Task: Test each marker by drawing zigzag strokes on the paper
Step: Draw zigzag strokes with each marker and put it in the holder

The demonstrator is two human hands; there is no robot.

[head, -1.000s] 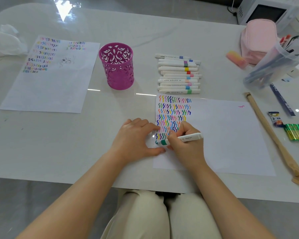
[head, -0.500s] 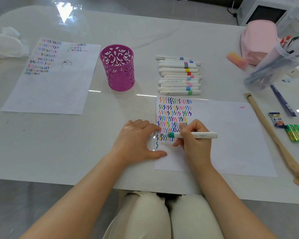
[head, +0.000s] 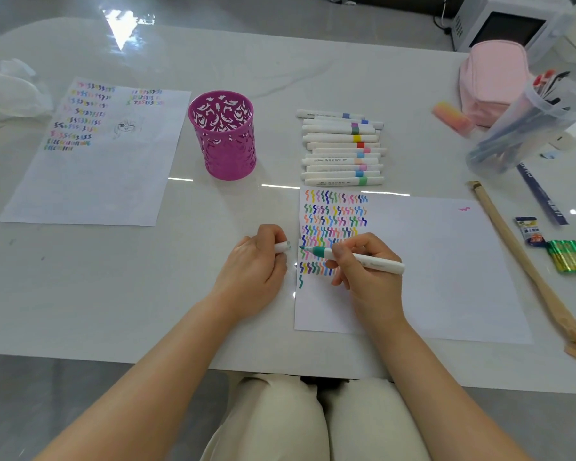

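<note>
The teal marker [head: 376, 262] lies nearly level in my right hand [head: 366, 281], its bare tip pointing left over the zigzag rows on the paper [head: 446, 267]; I cannot tell whether it touches the sheet. My fingers [head: 341, 252] curl round the barrel just behind the teal collar. Just beside the tip, off the paper's left edge, my left hand [head: 253, 264] rests on the worktop [head: 113, 277], its fingers curled round the white cap [head: 282, 246].
</note>
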